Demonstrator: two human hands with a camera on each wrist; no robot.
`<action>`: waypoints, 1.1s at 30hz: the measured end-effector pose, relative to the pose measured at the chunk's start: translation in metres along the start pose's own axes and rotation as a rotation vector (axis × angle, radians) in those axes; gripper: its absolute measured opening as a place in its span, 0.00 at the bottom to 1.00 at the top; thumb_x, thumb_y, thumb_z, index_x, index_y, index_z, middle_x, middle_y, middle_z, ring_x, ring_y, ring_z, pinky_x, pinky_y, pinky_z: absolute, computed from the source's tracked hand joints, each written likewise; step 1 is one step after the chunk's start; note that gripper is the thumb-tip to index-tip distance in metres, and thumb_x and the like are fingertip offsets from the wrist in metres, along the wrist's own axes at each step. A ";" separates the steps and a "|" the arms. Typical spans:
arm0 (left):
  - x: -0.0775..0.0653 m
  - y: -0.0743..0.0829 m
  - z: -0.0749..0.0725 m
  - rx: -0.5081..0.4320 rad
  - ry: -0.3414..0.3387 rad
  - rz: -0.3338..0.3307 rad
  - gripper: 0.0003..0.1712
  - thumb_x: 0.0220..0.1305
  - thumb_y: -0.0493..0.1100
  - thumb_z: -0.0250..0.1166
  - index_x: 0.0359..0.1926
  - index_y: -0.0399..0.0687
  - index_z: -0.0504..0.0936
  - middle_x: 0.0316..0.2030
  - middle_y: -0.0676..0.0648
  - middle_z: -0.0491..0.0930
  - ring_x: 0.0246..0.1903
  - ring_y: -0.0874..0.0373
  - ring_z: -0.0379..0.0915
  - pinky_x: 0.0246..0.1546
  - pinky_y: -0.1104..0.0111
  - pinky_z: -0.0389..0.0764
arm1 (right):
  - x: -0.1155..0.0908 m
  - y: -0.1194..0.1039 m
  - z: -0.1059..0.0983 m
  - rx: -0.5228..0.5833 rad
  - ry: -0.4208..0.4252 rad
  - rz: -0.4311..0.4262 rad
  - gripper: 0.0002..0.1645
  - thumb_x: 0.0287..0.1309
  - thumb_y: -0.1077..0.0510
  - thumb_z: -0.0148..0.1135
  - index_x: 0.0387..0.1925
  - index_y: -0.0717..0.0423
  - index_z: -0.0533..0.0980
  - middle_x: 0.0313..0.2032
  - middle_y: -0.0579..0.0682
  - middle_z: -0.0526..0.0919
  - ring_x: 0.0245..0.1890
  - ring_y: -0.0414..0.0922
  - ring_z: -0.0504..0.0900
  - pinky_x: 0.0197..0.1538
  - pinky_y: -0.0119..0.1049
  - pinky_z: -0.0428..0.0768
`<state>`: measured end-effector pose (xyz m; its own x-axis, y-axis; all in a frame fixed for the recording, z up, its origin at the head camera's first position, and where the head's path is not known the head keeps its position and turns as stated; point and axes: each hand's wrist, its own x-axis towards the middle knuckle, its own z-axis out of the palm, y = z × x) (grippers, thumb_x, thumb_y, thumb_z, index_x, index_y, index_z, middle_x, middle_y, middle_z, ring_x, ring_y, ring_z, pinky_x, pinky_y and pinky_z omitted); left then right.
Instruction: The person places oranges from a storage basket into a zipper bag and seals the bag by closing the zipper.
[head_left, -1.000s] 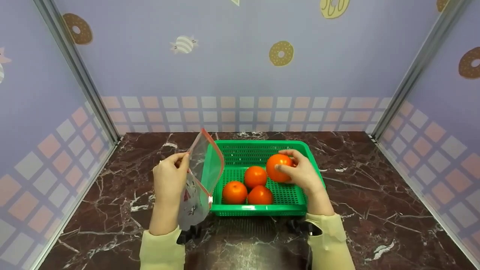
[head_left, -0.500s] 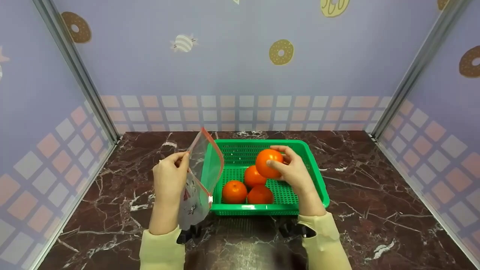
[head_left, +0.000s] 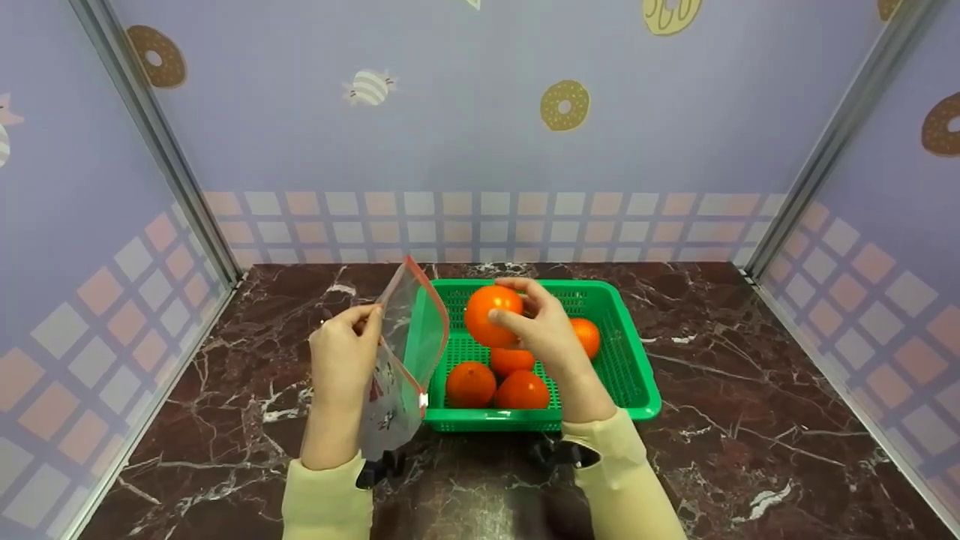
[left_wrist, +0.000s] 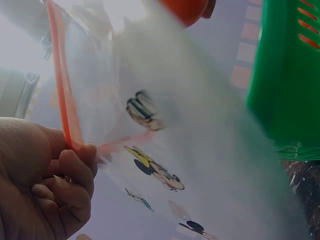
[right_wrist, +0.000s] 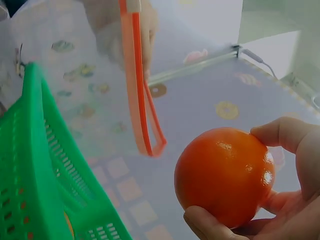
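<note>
My left hand (head_left: 341,360) pinches the edge of a clear zip bag (head_left: 390,409) with cartoon prints and an orange-red zip strip (left_wrist: 61,90). The bag's mouth gapes toward the right, and its white slider (head_left: 424,400) sits at the near end of the strip. My right hand (head_left: 547,330) grips a glossy orange (head_left: 484,306) between thumb and fingers, above the left part of the green basket (head_left: 525,421) and a short way right of the bag mouth. Lower in the basket lie several more oranges (head_left: 470,385), one of them partly covered by the right hand.
The basket has slotted walls and stands on a dark red marbled tabletop (head_left: 750,420). Lilac printed walls (head_left: 480,150) with metal corner posts (head_left: 150,142) enclose the table at the back and both sides.
The right hand has carried its orange leftward and slightly up across the basket, closer to the bag mouth. Another orange at the basket's right has come into view. The left hand and bag hold nearly still.
</note>
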<state>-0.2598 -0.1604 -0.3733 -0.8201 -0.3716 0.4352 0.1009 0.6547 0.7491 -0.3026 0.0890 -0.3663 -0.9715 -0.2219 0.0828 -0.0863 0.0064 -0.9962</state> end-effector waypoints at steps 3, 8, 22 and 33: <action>0.000 0.000 0.000 -0.001 -0.002 -0.001 0.14 0.74 0.43 0.63 0.47 0.38 0.90 0.22 0.42 0.83 0.14 0.63 0.63 0.15 0.73 0.61 | 0.002 -0.007 0.010 0.002 -0.033 -0.013 0.30 0.61 0.59 0.69 0.65 0.46 0.75 0.59 0.57 0.80 0.51 0.53 0.84 0.40 0.42 0.87; -0.001 0.001 0.000 -0.003 -0.004 -0.003 0.14 0.74 0.43 0.63 0.47 0.38 0.90 0.22 0.42 0.83 0.13 0.63 0.63 0.15 0.73 0.61 | 0.006 -0.020 0.028 -0.013 -0.093 -0.041 0.30 0.62 0.57 0.69 0.66 0.47 0.74 0.59 0.57 0.79 0.52 0.53 0.83 0.43 0.43 0.87; -0.001 0.002 -0.001 -0.001 0.004 -0.001 0.14 0.74 0.43 0.64 0.47 0.38 0.90 0.25 0.40 0.85 0.16 0.62 0.67 0.17 0.74 0.64 | 0.018 -0.030 0.065 -0.081 -0.216 0.017 0.31 0.61 0.55 0.70 0.66 0.46 0.74 0.60 0.57 0.79 0.52 0.52 0.85 0.42 0.44 0.88; -0.002 0.002 -0.004 -0.019 0.026 -0.003 0.14 0.74 0.43 0.64 0.46 0.38 0.90 0.26 0.40 0.86 0.16 0.62 0.68 0.18 0.74 0.66 | 0.023 -0.025 0.076 -0.229 -0.239 0.064 0.29 0.64 0.49 0.71 0.65 0.43 0.74 0.57 0.56 0.80 0.46 0.50 0.85 0.41 0.49 0.87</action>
<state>-0.2558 -0.1614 -0.3701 -0.8053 -0.3908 0.4458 0.1092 0.6413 0.7595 -0.3060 0.0095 -0.3415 -0.8997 -0.4363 -0.0155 -0.1000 0.2404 -0.9655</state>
